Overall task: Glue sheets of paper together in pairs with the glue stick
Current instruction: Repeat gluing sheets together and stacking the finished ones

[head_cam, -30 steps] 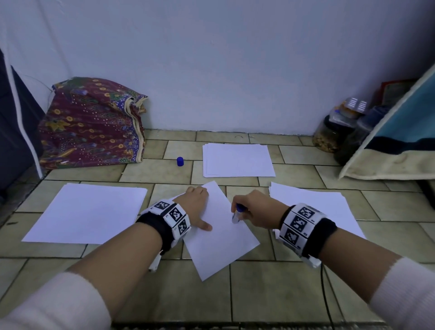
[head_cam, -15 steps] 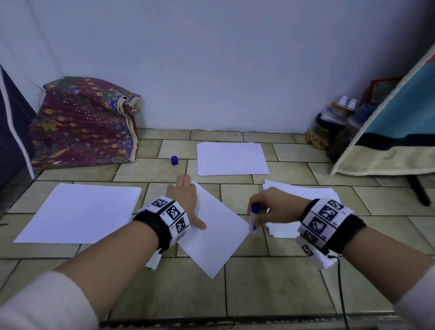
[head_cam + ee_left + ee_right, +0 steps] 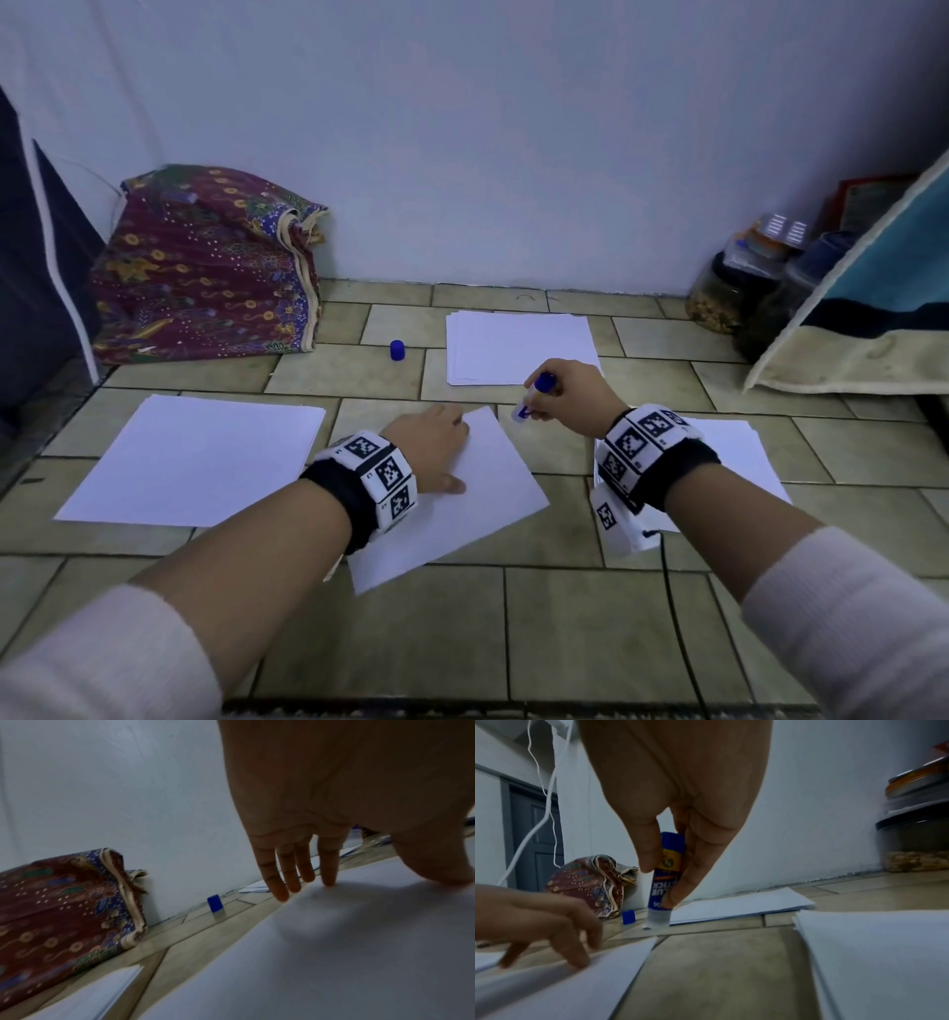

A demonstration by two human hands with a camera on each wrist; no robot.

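Your left hand [image 3: 434, 447] hides the sheet's [image 3: 477, 509] far left edge, fingers flat on it. Your right hand [image 3: 570, 395] pinches the glue stick [image 3: 534, 397] above bare floor [image 3: 554, 452] just beyond the sheet's far corner.

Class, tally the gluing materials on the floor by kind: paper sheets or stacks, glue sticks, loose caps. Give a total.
Paper sheets or stacks: 4
Glue sticks: 1
Loose caps: 1
Total: 6
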